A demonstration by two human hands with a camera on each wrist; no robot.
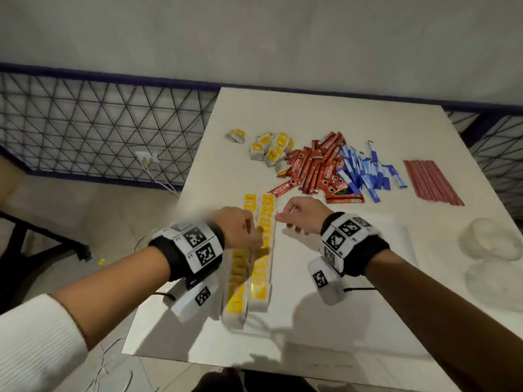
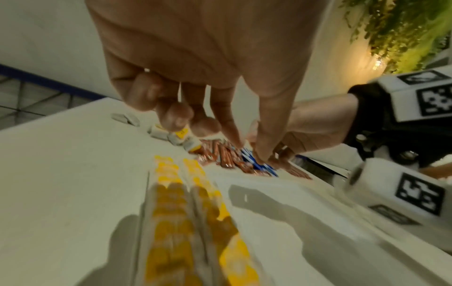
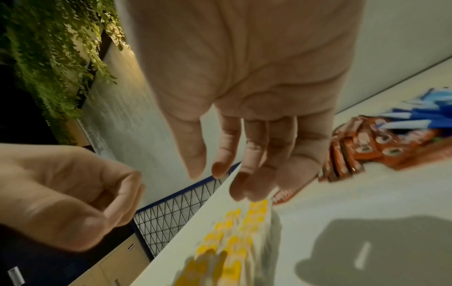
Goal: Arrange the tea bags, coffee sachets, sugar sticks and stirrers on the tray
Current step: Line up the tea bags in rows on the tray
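The two rows of tea bags (image 1: 267, 203) are running near to far, with the loose tea bags (image 1: 268, 149) lying on the table (image 1: 353, 114) beyond their far end. The right hand (image 1: 297, 217), relaxed and empty, is hovering nearer that heap. The left hand (image 1: 240, 230) is curling over the rows, and I cannot tell whether it is pinching a bag.

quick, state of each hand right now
Left hand: closed, fingers curled, nothing visible in it.
Right hand: open, fingers relaxed, holding nothing.
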